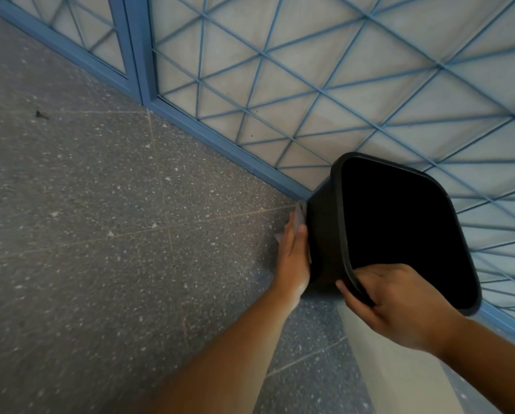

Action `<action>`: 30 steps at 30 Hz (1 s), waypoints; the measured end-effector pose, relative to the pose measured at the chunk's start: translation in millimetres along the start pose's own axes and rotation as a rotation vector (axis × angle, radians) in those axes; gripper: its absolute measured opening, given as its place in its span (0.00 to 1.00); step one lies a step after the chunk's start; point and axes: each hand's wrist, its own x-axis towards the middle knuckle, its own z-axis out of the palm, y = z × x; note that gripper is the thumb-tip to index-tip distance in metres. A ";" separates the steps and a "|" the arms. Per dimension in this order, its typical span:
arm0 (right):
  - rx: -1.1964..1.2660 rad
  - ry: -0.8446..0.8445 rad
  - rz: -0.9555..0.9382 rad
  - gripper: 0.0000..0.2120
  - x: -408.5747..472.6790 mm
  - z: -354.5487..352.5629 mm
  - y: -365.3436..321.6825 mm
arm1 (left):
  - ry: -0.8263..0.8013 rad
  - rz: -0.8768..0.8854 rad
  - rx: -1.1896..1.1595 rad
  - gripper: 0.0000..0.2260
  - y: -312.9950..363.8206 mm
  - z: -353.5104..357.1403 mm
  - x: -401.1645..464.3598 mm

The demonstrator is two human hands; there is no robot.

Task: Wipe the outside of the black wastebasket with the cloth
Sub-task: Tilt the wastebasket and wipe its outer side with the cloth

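The black wastebasket (327,234) stands on the floor against the blue grille, its dark opening facing up toward me. My left hand (293,258) lies flat against its left outer wall, fingers straight, pressing a pale cloth (299,216) onto the plastic. Only the cloth's edges show past my fingertips and the hand's far side. My right hand (399,303) grips the near rim of the wastebasket, thumb outside and fingers curled over the edge.
A blue metal grille with pale panels (310,85) runs along the back and right, with a blue frame at floor level. Grey speckled terrazzo floor (116,234) spreads to the left. A pale strip of floor (399,377) lies below my right arm.
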 end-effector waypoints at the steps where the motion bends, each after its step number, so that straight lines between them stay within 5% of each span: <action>1: 0.007 0.007 -0.003 0.16 0.1 1.0 0.0 | 0.002 0.011 0.011 0.25 3.0 -0.1 2.1; 10: -0.006 -0.007 -0.014 0.15 0.6 1.2 0.9 | 0.005 0.013 0.061 0.24 8.0 1.4 -0.5; 14: -0.011 -0.009 -0.007 0.16 1.9 -1.8 -0.3 | 0.017 -0.145 0.049 0.24 11.2 -8.6 10.8; 19: -0.038 -0.028 -0.008 0.16 -0.7 0.5 0.7 | -0.037 0.021 0.059 0.24 19.1 2.4 0.7; 24: -0.053 -0.013 -0.026 0.12 1.4 -2.1 0.2 | -0.005 -0.053 0.036 0.23 25.6 -1.1 13.2; 30: -0.011 -0.029 -0.010 0.13 -1.6 -1.5 -0.4 | -0.031 0.087 0.082 0.26 25.7 6.1 -1.6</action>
